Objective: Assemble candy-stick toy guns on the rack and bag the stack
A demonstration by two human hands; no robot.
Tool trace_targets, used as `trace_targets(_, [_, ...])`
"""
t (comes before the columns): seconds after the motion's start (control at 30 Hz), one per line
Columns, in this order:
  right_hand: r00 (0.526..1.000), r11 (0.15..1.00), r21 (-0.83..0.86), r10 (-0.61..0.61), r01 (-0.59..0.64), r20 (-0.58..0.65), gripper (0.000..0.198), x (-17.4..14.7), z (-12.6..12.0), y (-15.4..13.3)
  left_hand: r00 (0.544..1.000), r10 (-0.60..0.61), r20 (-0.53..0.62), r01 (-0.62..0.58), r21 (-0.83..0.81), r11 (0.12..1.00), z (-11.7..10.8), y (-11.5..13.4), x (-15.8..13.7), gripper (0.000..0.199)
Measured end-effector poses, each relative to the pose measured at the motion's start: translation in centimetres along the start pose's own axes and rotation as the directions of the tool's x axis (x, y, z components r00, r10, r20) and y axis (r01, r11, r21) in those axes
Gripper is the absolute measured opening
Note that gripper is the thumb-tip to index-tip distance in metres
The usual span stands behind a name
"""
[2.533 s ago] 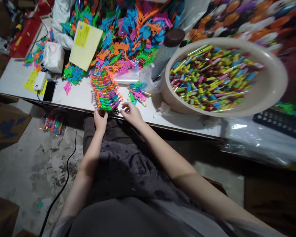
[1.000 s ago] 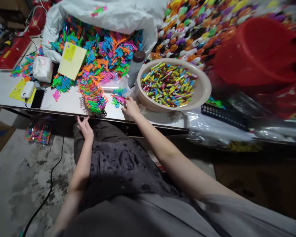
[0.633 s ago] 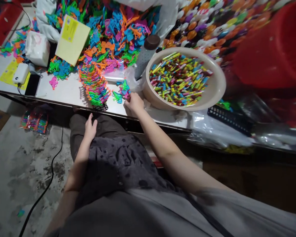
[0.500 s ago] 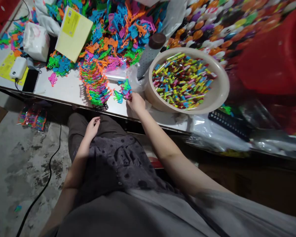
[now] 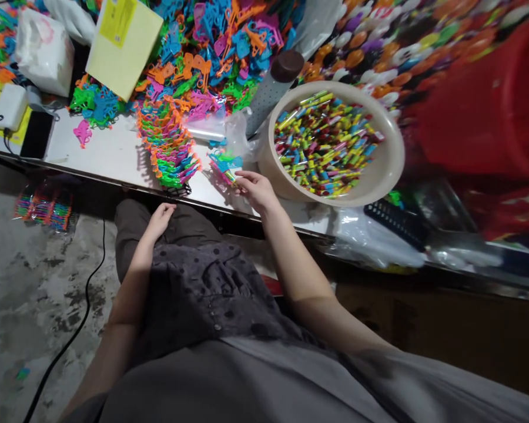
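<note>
My right hand [image 5: 259,191] is over the white table's front part, thumb and fingers pinched on a small yellow-green tube-like piece [image 5: 230,175]. Right by its fingertips lie small flat plastic toys [image 5: 226,160] in blue, green and pink. Low over my lap, just off the table edge, my left hand [image 5: 161,221] rests with fingers loosely bent and nothing seen in it. Beyond it on the table stands a long row of stacked plastic toys [image 5: 167,144] in orange, green, blue and pink.
A round tub [image 5: 399,155] full of small bright tubes stands right of my right hand, beside a bottle with a brown lid [image 5: 286,66]. Loose toys [image 5: 189,64] heap up behind. A red bucket [image 5: 467,111] is at right; a power bank [image 5: 9,107] and phone [image 5: 37,135] lie left.
My right hand has drawn back a little to the right, and a yellow-green piece now shows at its fingertips. My left hand stays low over my lap. The view has shifted slightly.
</note>
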State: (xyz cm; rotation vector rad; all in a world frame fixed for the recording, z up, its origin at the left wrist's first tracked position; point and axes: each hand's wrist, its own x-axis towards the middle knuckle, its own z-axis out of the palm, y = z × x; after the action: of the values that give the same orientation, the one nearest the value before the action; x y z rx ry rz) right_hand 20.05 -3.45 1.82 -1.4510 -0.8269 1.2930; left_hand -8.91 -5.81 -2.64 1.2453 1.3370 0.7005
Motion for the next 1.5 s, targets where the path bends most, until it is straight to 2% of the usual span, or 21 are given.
trace_targets(0.1, [0.999, 0.988, 0.152, 0.027, -0.024, -0.021, 0.036, -1.6, 0.5, -0.3, 0.997, -0.017, 0.069, 0.02, -0.041, 0.999, 1.8, 0.0, -2.2, 0.019])
trace_targets(0.17, [0.996, 0.976, 0.21, 0.038, -0.054, 0.08, 0.038, -3.8, 1.3, -0.1, 0.991, 0.022, 0.131, -0.004, -0.136, 0.991, 3.5, 0.3, -4.0, 0.021])
trace_targets(0.23, [0.962, 0.963, 0.226, 0.088, -0.149, 0.259, 0.041, -6.6, 2.6, 0.5, 0.984, 0.098, 0.152, -0.053, -0.276, 0.96, 5.2, 0.8, -5.7, 0.03])
trace_targets(0.3, [0.893, 0.94, 0.208, 0.163, -0.269, 0.42, 0.042, -9.5, 4.4, 1.4, 0.984, 0.149, 0.092, -0.101, -0.396, 0.913, 6.3, 1.3, -7.1, 0.034])
trace_targets(0.37, [0.843, 0.912, 0.203, 0.22, -0.356, 0.492, 0.043, -11.8, 6.2, 2.3, 0.988, 0.151, 0.0, -0.136, -0.444, 0.886, 6.7, 1.6, -8.2, 0.028])
trace_targets(0.4, [0.835, 0.903, 0.208, 0.232, -0.375, 0.499, 0.043, -12.5, 7.0, 2.7, 0.989, 0.141, -0.033, -0.14, -0.449, 0.882, 6.7, 1.6, -8.5, 0.026])
trace_targets(0.53, [0.837, 0.94, 0.15, 0.191, -0.307, 0.513, 0.04, -12.6, 8.3, 2.9, 0.993, 0.112, -0.046, -0.12, -0.445, 0.887, 5.6, 1.3, -8.9, 0.032])
trace_targets(0.63, [0.765, 0.982, -0.139, 0.186, -0.126, 0.617, 0.031, -10.6, 7.1, 1.4, 0.992, 0.099, -0.083, -0.124, -0.414, 0.902, 5.1, 1.1, -8.8, 0.032])
trace_targets(0.67, [0.778, 0.959, -0.283, 0.18, -0.003, 0.602, 0.028, -9.5, 6.4, 0.7, 0.991, 0.092, -0.101, -0.126, -0.405, 0.906, 5.1, 1.1, -8.7, 0.031])
trace_targets(0.7, [0.832, 0.892, -0.434, 0.143, 0.126, 0.536, 0.025, -8.2, 5.7, 0.0, 0.989, 0.088, -0.118, -0.129, -0.402, 0.906, 5.0, 1.0, -8.6, 0.03])
trace_targets(0.73, [0.902, 0.783, -0.581, 0.063, 0.22, 0.427, 0.022, -6.8, 5.0, -0.6, 0.987, 0.087, -0.135, -0.135, -0.407, 0.903, 5.0, 0.9, -8.5, 0.03])
trace_targets(0.77, [0.957, 0.662, -0.708, -0.052, 0.247, 0.286, 0.021, -5.3, 4.3, -1.0, 0.984, 0.088, -0.157, -0.147, -0.417, 0.897, 4.9, 0.8, -8.4, 0.03])
trace_targets(0.8, [0.977, 0.56, -0.801, -0.152, 0.209, 0.149, 0.023, -3.8, 3.7, -1.3, 0.979, 0.091, -0.184, -0.163, -0.429, 0.889, 4.8, 0.7, -8.3, 0.03])
trace_targets(0.87, [0.98, 0.425, -0.902, -0.199, 0.076, -0.011, 0.034, -1.1, 2.9, -1.2, 0.966, 0.091, -0.243, -0.195, -0.446, 0.874, 4.5, 0.4, -8.2, 0.031])
trace_targets(0.93, [0.991, 0.333, -0.943, -0.122, -0.011, -0.054, 0.041, 0.7, 2.4, -0.7, 0.952, 0.08, -0.295, -0.209, -0.439, 0.874, 3.9, 0.3, -8.1, 0.033])
trace_targets(1.0, [0.994, 0.296, -0.954, -0.081, -0.044, -0.071, 0.038, 1.7, 2.0, -0.1, 0.944, 0.071, -0.322, -0.209, -0.417, 0.884, 3.3, 0.4, -8.1, 0.034])
trace_targets(1.13, [0.987, 0.399, -0.916, -0.137, -0.025, -0.087, 0.032, 2.4, 0.9, 0.5, 0.908, 0.079, -0.411, -0.246, -0.372, 0.895, 2.2, 0.9, -7.2, 0.04])
trace_targets(1.27, [0.98, 0.632, -0.774, -0.177, 0.042, -0.092, 0.03, 2.7, 0.2, 0.7, 0.823, 0.122, -0.555, -0.343, -0.314, 0.885, 1.8, 1.2, -4.4, 0.042])
trace_targets(1.37, [0.987, 0.816, -0.57, -0.153, 0.092, -0.059, 0.028, 2.0, 1.2, 1.3, 0.765, 0.151, -0.626, -0.377, -0.244, 0.894, 2.1, 1.2, -1.5, 0.042])
trace_targets(1.43, [0.992, 0.879, -0.464, -0.125, 0.105, -0.013, 0.027, 1.2, 2.7, 1.9, 0.749, 0.163, -0.642, -0.369, -0.201, 0.907, 2.5, 1.1, 0.3, 0.04])
trace_targets(1.5, [0.994, 0.9, -0.422, -0.106, 0.108, 0.029, 0.027, 0.5, 4.3, 2.7, 0.743, 0.167, -0.648, -0.351, -0.165, 0.922, 3.0, 1.0, 1.7, 0.037])
